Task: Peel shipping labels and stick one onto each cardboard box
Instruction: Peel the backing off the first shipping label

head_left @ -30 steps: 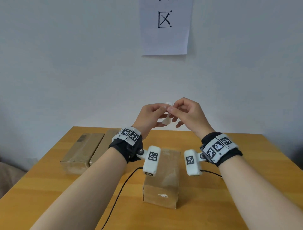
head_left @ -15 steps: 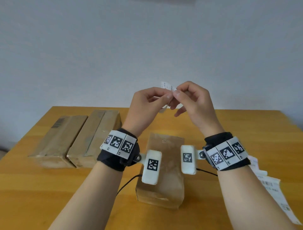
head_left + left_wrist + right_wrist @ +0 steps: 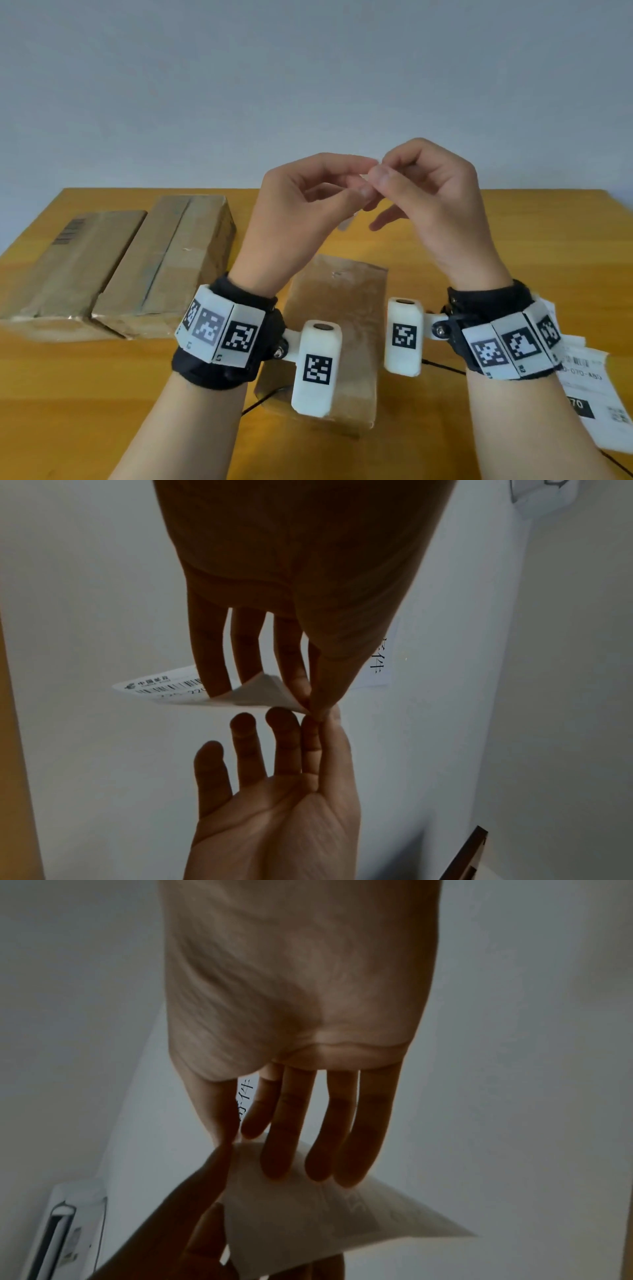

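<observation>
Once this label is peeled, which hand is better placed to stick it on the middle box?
Probably the left hand: its fingers lie along the label, while the right hand only pinches the corner. The middle box sits below both hands, so reach hardly differs.

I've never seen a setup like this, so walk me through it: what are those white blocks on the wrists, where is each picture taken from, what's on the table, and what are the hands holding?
No machine here: a person's two bare hands. The white blocks on the black wristbands are small cameras. The wide picture comes from a camera on the head; the two dim ones look along each hand from the wrist. The left hand and right hand pinch one corner of a shipping label between fingertips, probably to peel it. On the wooden table stand three cardboard boxes: two side by side on the left and one in the middle. More labels lie at the right.
</observation>
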The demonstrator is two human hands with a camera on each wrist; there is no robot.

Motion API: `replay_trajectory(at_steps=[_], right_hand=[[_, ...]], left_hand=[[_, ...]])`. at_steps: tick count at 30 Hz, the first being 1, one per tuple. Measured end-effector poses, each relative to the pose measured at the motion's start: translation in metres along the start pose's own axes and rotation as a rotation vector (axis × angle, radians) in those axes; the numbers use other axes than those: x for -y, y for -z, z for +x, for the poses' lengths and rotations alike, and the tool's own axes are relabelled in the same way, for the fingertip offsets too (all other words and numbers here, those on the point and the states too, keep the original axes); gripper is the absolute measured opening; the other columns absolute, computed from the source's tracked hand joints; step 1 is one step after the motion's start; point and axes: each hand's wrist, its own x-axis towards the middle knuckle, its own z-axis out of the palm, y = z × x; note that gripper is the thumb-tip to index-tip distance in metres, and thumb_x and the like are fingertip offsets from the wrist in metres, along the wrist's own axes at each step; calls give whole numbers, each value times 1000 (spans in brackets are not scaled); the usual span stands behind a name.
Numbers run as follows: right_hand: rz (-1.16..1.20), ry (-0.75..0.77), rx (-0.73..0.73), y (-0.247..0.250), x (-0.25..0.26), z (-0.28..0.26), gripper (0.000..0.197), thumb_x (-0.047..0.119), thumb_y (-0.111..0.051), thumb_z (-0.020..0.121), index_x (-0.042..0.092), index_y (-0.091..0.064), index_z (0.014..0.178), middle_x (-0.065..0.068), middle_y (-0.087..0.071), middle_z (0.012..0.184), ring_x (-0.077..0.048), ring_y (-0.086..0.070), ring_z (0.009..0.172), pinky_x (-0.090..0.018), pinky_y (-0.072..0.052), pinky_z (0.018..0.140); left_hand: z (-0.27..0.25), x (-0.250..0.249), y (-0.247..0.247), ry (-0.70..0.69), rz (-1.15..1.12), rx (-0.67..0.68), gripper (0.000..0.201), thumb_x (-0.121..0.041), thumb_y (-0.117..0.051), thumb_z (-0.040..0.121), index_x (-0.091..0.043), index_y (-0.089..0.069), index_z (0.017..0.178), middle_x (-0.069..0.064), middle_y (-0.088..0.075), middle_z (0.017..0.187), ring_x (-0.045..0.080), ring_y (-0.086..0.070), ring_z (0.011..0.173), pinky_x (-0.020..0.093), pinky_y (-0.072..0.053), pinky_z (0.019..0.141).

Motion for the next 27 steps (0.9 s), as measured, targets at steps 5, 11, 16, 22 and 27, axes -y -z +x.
replay_trajectory(at_steps=[5, 11, 16, 22, 27], right_hand=[[32, -12, -4, 3, 8, -7, 6, 14, -67, 95, 13, -66, 89, -6, -72, 79, -28, -72, 74, -44, -60, 57], [101, 54, 15, 2, 32, -17, 4, 17, -64, 92, 16, -64, 88, -8, -72, 80, -31, -72, 76, -42, -58, 58], [152, 143, 40, -4, 61, -28, 2, 12, -61, 91, 14, -59, 90, -1, -70, 78, -28, -72, 75, -40, -57, 58], [108, 263, 109, -9, 104, -45, 11, 4, -61, 96, 14, -59, 94, 3, -73, 77, -25, -75, 71, -41, -60, 57], [-36, 339, 131, -9, 133, -55, 21, -6, -62, 99, 15, -65, 97, 2, -70, 77, -24, -73, 71, -40, -63, 60]], left_hand=[[-5, -7, -1, 0, 10, 26, 17, -2, -77, 93, -9, -79, 108, 12, -81, 95, 28, -79, 90, 39, -63, 81], [-18, -36, 0, 18, 28, 35, 13, -5, -78, 93, -13, -79, 103, 11, -82, 95, 23, -79, 90, 40, -63, 84], [-34, -70, 1, 10, 52, 2, 11, -10, -76, 95, -20, -81, 96, 2, -80, 86, 17, -72, 83, 36, -61, 82], [-60, -112, 0, -62, 72, 9, 12, -10, -76, 95, -21, -80, 97, 4, -81, 86, 23, -76, 84, 34, -63, 82], [-76, -137, 2, -101, 55, 6, 11, -9, -74, 97, -17, -81, 93, 6, -82, 91, 21, -78, 90, 32, -63, 81]])
